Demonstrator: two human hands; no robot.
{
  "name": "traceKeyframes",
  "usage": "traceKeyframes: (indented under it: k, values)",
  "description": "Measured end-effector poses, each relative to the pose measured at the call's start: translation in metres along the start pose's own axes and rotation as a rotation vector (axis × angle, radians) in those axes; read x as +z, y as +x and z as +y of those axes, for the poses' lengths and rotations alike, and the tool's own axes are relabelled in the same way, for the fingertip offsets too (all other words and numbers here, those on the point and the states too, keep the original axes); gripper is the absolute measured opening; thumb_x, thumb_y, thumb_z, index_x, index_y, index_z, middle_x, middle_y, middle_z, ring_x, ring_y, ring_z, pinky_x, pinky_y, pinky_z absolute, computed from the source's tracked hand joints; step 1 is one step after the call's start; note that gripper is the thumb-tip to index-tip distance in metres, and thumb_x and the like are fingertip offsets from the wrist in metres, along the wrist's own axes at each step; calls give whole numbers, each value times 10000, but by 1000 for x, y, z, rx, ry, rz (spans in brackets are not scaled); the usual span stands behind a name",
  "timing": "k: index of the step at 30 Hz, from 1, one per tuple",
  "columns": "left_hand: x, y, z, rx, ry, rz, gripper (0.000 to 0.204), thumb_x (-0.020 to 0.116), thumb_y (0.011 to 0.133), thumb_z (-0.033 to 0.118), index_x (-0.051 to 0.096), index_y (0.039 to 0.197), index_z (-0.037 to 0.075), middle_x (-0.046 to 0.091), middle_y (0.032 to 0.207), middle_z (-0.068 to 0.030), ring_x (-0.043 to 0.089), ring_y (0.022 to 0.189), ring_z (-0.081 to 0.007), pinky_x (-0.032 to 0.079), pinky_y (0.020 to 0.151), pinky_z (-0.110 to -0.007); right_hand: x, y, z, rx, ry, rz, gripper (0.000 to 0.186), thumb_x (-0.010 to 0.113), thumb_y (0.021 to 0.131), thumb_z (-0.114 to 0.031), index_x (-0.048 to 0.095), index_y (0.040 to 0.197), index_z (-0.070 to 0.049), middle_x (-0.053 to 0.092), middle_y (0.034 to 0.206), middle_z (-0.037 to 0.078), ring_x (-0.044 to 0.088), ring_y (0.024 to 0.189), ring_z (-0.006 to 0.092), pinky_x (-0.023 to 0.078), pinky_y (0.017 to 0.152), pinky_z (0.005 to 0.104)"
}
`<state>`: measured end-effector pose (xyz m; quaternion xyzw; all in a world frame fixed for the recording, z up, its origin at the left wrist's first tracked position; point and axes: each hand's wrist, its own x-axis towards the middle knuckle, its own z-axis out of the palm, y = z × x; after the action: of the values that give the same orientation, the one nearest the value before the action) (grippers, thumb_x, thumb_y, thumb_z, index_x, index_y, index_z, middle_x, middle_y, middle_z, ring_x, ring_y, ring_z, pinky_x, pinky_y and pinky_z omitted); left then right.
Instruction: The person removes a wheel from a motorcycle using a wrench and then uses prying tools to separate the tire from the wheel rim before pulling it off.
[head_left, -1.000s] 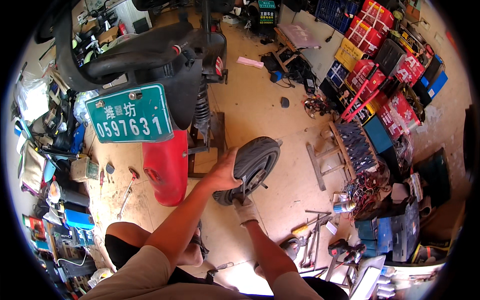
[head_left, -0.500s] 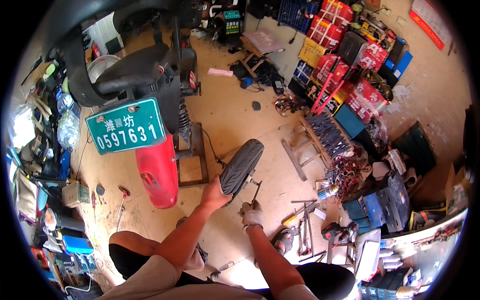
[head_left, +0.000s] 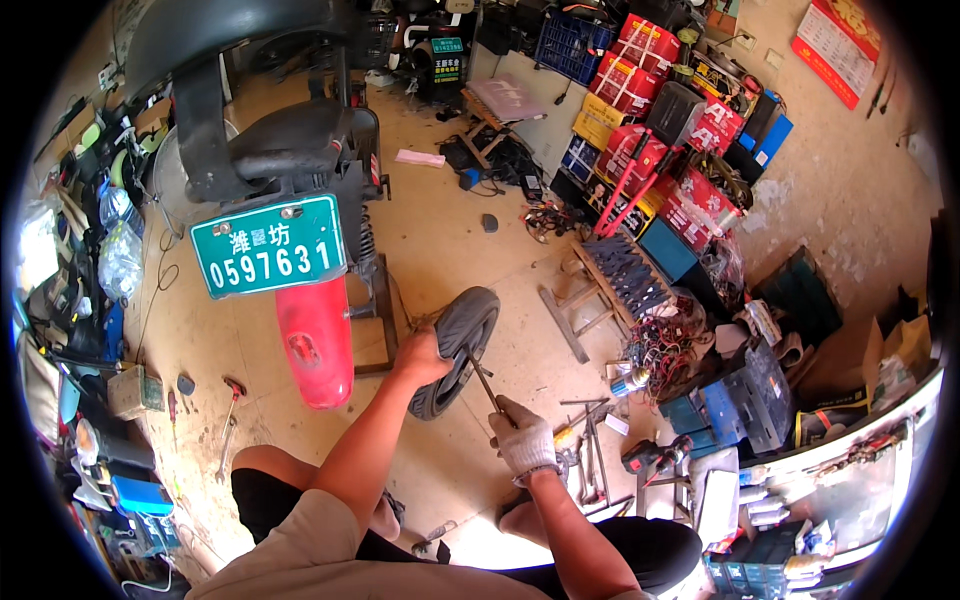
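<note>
My bare left hand [head_left: 424, 354] grips a black tyred wheel [head_left: 476, 310] at its left side, holding it tilted over the floor. My right hand [head_left: 520, 437], in a pale work glove, is closed on a long metal bar [head_left: 483, 381], whose far end reaches into the wheel near its middle; I cannot tell exactly what it touches. Just behind stands a black scooter [head_left: 280, 140] with a green number plate [head_left: 266, 270], a red rear mudguard [head_left: 312, 350] and a dark spring shock [head_left: 366, 236], over a metal frame on the floor.
Stacked battery boxes [head_left: 630, 60] line the right wall, near a wooden bench [head_left: 592, 300] and tangled wires [head_left: 665, 355]. Loose tools [head_left: 590, 450] and a cordless drill [head_left: 652, 455] lie at my right. A long-handled tool [head_left: 228, 420] lies at my left, near piled clutter [head_left: 120, 255].
The wheel has turned in my left hand and tilted. My right hand has left the wheel's lower side and moved back and right with the bar, whose tip now reaches into the wheel.
</note>
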<state>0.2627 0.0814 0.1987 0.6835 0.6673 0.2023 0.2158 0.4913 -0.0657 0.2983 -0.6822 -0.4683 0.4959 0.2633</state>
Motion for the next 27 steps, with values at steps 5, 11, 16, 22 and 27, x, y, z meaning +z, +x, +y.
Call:
traceKeyframes:
  k: [5, 11, 16, 22, 27]
  values:
    - [-3, -9, 12, -36, -8, -35, 618, 854, 776, 291, 608, 1223, -56, 748, 1096, -291, 723, 1090, -462, 576, 974, -509, 7, 5, 14, -170, -298, 49, 474, 656, 1000, -342, 712, 1396, -87, 784, 1117, 221, 744, 1069, 406, 579, 944, 493]
    - [-9, -12, 12, -26, -24, -11, 546, 847, 774, 248, 613, 1160, -60, 768, 1050, -282, 749, 1057, -452, 599, 923, -504, 8, -3, -43, -226, -670, 22, 351, 590, 1018, -308, 765, 1219, -79, 767, 1144, 253, 724, 1112, 447, 570, 993, 520]
    - [-12, -12, 9, -64, -45, -9, 539, 850, 772, 234, 615, 1162, -56, 763, 1065, -291, 739, 1087, -460, 592, 945, -520, 2, 43, -97, -207, -1003, -223, 351, 592, 1007, -296, 811, 1099, -38, 772, 1152, 241, 733, 1120, 440, 587, 978, 523]
    - [2, 6, -19, -20, -144, -26, 671, 840, 787, 220, 575, 1352, -26, 718, 1240, -307, 679, 1212, -475, 561, 1027, -508, -15, 116, -70, -267, -986, -425, 296, 613, 1004, -220, 804, 1094, -13, 770, 871, 142, 728, 679, 281, 582, 598, 409]
    - [-18, 1, -33, -75, -236, 47, 755, 819, 762, 185, 520, 1414, -50, 691, 1288, -325, 673, 1234, -469, 561, 1049, -499, -28, 103, -41, -143, -477, -409, 421, 632, 1053, -308, 744, 1372, -57, 747, 834, 63, 656, 618, 124, 568, 589, 323]
